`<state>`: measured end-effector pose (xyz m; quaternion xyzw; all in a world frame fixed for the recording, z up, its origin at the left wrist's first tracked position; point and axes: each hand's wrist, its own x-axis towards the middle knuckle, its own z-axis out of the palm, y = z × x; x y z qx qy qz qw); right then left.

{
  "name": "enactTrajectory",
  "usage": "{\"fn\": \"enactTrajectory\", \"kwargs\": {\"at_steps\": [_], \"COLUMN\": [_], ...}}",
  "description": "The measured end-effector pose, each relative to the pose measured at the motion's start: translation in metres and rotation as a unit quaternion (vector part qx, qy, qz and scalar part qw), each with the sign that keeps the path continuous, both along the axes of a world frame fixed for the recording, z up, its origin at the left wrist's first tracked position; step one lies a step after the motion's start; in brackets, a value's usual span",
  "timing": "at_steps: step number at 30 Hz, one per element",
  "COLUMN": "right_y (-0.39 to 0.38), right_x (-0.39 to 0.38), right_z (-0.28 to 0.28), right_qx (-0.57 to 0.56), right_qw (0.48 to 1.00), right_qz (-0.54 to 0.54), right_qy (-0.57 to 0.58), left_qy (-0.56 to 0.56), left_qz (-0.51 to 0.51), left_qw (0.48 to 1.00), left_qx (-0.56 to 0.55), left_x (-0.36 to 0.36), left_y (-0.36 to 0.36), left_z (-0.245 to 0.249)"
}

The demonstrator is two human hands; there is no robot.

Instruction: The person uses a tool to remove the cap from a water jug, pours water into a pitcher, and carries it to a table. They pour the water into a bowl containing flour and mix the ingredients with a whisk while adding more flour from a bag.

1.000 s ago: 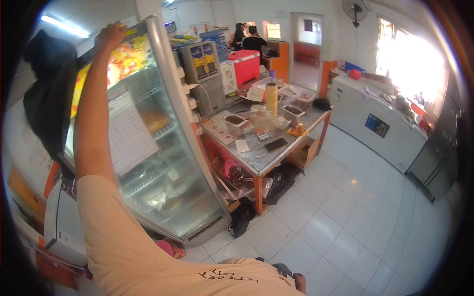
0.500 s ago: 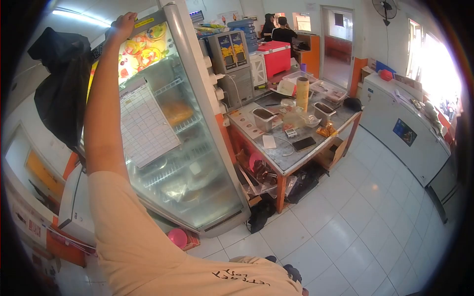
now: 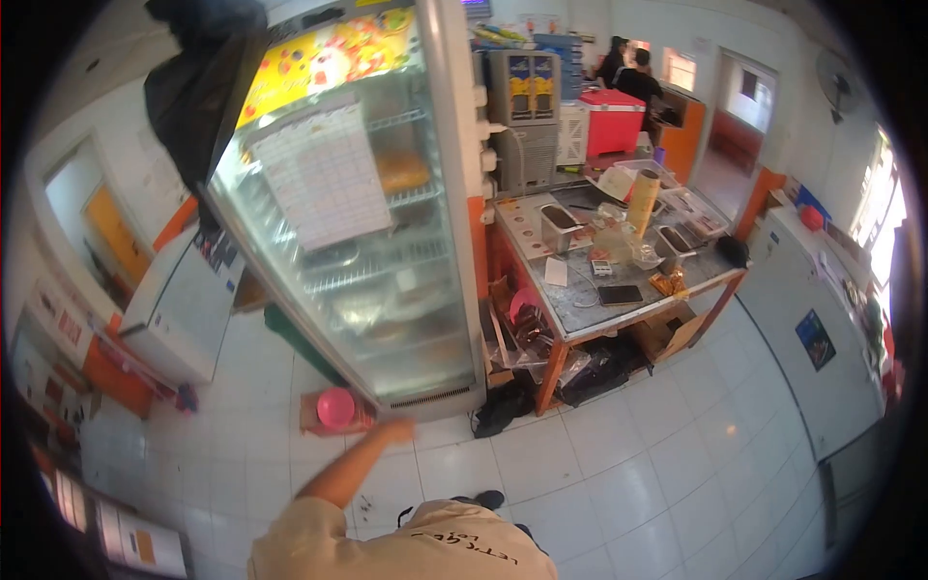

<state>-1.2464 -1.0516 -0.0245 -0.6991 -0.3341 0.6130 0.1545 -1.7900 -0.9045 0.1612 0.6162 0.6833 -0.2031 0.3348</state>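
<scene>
My left hand (image 3: 394, 431) hangs low in front of the base of a glass-door display fridge (image 3: 437, 400), blurred, so its fingers cannot be made out. No held thing shows at it. A paper chart with a grid (image 3: 324, 179) is stuck on the fridge's glass door, and a yellow-orange item (image 3: 401, 172) shows on a shelf behind it. Near the hand, on the floor, a pink bowl (image 3: 335, 407) sits on a low reddish box. My right hand is outside the view.
A worktable (image 3: 580, 314) to the right carries metal containers (image 3: 561, 232), a phone (image 3: 620, 295) and a yellowish roll (image 3: 643, 203). Bags and a carton lie beneath. A chest freezer (image 3: 773, 300) lines the right side. Two people (image 3: 638, 82) are at the back near a red cooler (image 3: 611, 124).
My left hand has come down from the fridge's top edge to near its base. The view has shifted, so the fridge appears more upright and the scene farther right.
</scene>
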Motion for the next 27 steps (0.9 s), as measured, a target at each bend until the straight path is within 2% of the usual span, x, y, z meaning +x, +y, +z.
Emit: {"fn": "enactTrajectory", "kwargs": {"at_steps": [1, 2, 3, 4, 5, 7, 10, 11, 12, 13, 14, 15, 16, 17, 18, 19, 20, 21, 22, 23, 24, 26, 27], "right_y": [-0.014, -0.031, -0.046, -0.057, -0.067, -0.082, -0.084, -0.078, -0.071, -0.058, -0.041, -0.009, 0.022, 0.048, 0.075, 0.084, 0.1, 0.099, 0.107, 0.105, 0.107, 0.108, 0.102], "right_x": [0.023, 0.048, 0.076, 0.099, 0.121, 0.16, 0.217, 0.234, 0.252, 0.265, 0.269, 0.247, 0.241, 0.255, 0.24, 0.198, 0.158, 0.077, 0.039, -0.005, -0.029, -0.083, -0.106], "right_z": [-0.003, -0.003, -0.002, -0.001, 0.0, -0.002, -0.01, -0.014, -0.022, -0.029, -0.037, 0.012, -0.005, -0.048, -0.087, -0.061, -0.024, 0.053, 0.073, 0.102, 0.101, 0.086, 0.076], "right_qx": [-0.018, -0.039, -0.059, -0.076, -0.092, -0.12, -0.173, -0.197, -0.232, -0.27, -0.313, -0.06, -0.286, -0.157, -0.011, 0.134, 0.22, 0.048, 0.132, 0.126, 0.138, 0.151, 0.139], "right_qw": [1.0, 0.999, 0.997, 0.994, 0.991, 0.983, 0.953, 0.936, 0.916, 0.891, 0.861, 0.738, 0.828, 0.851, 0.79, 0.696, 0.757, 0.865, 0.819, 0.839, 0.822, 0.828, 0.827], "right_qz": [0.014, 0.031, 0.049, 0.067, 0.084, 0.13, 0.244, 0.287, 0.326, 0.363, 0.398, 0.669, 0.473, 0.499, 0.603, 0.686, 0.612, 0.486, 0.547, 0.52, 0.544, 0.54, 0.542], "right_qy": [-0.009, -0.02, -0.029, -0.036, -0.041, -0.046, -0.048, -0.046, -0.042, -0.038, -0.034, -0.058, -0.1, -0.05, -0.109, -0.164, -0.062, -0.115, -0.113, -0.099, -0.093, 0.017, 0.057], "left_qy": [-0.037, -0.068, -0.091, -0.139, -0.151, -0.187, -0.245, -0.344, -0.265, -0.18, -0.173, -0.209, -0.21, -0.253, -0.296, -0.289, -0.296, -0.285, -0.272, -0.292, -0.287, -0.2, -0.184], "left_qz": [-0.014, 0.091, 0.012, 0.243, 0.256, 0.35, 0.527, 0.465, 0.487, 0.504, 0.576, 0.609, 0.617, 0.665, 0.706, 0.694, 0.699, 0.712, 0.728, 0.765, 0.777, 0.782, 0.795], "left_qw": [0.998, 0.988, 0.981, 0.931, 0.922, 0.876, 0.757, 0.793, 0.824, 0.843, 0.797, 0.759, 0.751, 0.686, 0.613, 0.631, 0.622, 0.604, 0.582, 0.531, 0.508, 0.566, 0.555], "left_qx": [-0.038, -0.108, -0.172, -0.235, -0.248, -0.274, -0.299, -0.191, -0.119, -0.049, 0.056, 0.101, 0.104, 0.151, 0.195, 0.193, 0.194, 0.216, 0.24, 0.219, 0.237, 0.171, 0.161], "left_x": [-0.005, 0.036, 0.064, 0.092, 0.111, 0.149, 0.245, 0.255, 0.262, 0.268, 0.273, 0.27, 0.271, 0.276, 0.28, 0.28, 0.286, 0.291, 0.299, 0.306, 0.315, 0.342, 0.357], "left_y": [-0.075, -0.155, -0.228, -0.318, -0.355, -0.412, -0.534, -0.59, -0.553, -0.495, -0.472, -0.474, -0.477, -0.479, -0.481, -0.482, -0.493, -0.508, -0.525, -0.542, -0.563, -0.612, -0.638], "left_z": [-0.131, -0.142, -0.184, -0.221, -0.224, -0.223, -0.207, -0.292, -0.226, -0.123, -0.053, -0.043, -0.037, -0.034, -0.027, -0.008, -0.016, -0.028, -0.035, -0.038, -0.046, -0.081, -0.1]}}
